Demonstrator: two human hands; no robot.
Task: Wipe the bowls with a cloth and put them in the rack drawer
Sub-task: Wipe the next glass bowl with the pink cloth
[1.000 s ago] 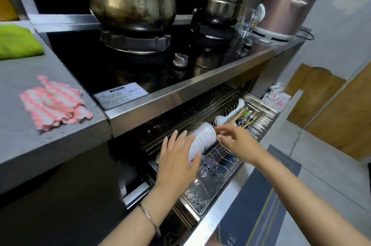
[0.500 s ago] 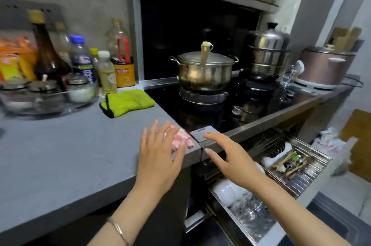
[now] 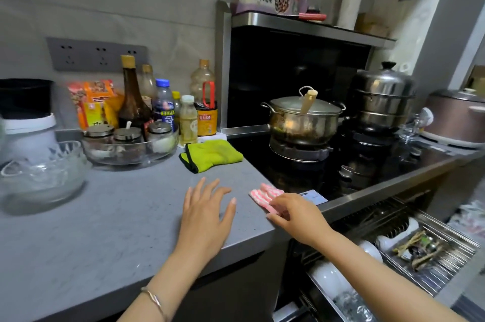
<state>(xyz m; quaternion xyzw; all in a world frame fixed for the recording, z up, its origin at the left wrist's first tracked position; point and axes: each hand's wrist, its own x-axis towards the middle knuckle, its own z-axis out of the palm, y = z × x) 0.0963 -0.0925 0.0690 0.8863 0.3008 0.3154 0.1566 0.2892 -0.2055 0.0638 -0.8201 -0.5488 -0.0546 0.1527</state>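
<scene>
Cloth point(image 3: 265, 195) under right hand point(image 3: 296, 216)

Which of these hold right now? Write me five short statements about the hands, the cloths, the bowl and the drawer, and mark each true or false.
1. The right hand is on the pink striped cloth. True.
2. The left hand is gripping the glass bowl. False: it hovers open over the grey counter, with the bowl far off to its left.
3. The rack drawer is pulled open, with white bowls in it. True.
4. The green cloth lies inside the drawer. False: it lies on the counter beside the stove.
5. The pot on the near burner has no lid. False: a lid covers it.
</scene>
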